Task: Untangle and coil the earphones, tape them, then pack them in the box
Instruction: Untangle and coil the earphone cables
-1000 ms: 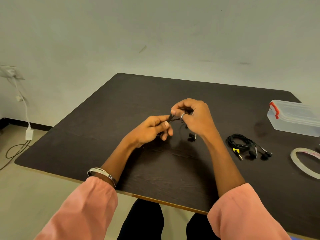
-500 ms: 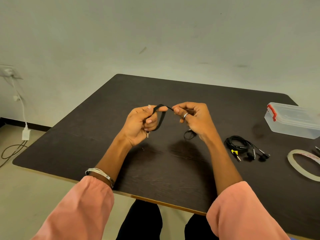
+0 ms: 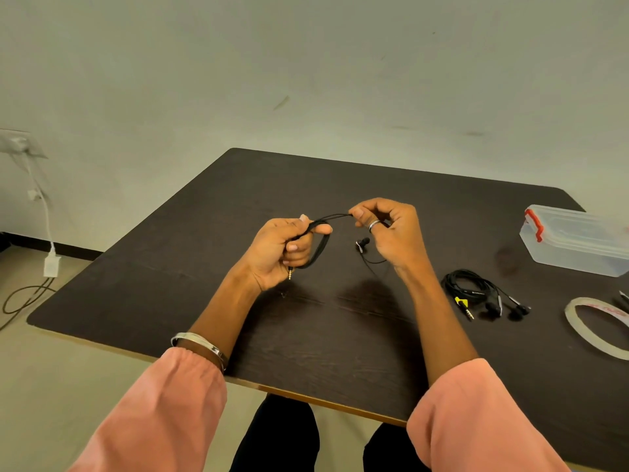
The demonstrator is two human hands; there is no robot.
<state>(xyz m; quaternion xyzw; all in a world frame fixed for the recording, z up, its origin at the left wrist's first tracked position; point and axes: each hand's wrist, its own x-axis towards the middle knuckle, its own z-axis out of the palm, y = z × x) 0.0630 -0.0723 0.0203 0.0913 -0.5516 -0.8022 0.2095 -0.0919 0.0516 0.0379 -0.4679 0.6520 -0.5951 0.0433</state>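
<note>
A dark table (image 3: 340,352) holds a box (image 3: 578,243) far right, tape (image 3: 594,327) near right, spare earphones (image 3: 476,292) between. Above its middle, left hand (image 3: 277,252) grips the coiled earphones (image 3: 318,247); right hand (image 3: 391,229) pinches their cord.

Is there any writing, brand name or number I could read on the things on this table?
None can be read.
Second earphone set: small pale print on its cable piece, too small to read.
Tape roll: reddish marks on its inner face, too blurred to read.
Plastic box: no lettering visible.
Earphones in the hands: no lettering visible.
</note>
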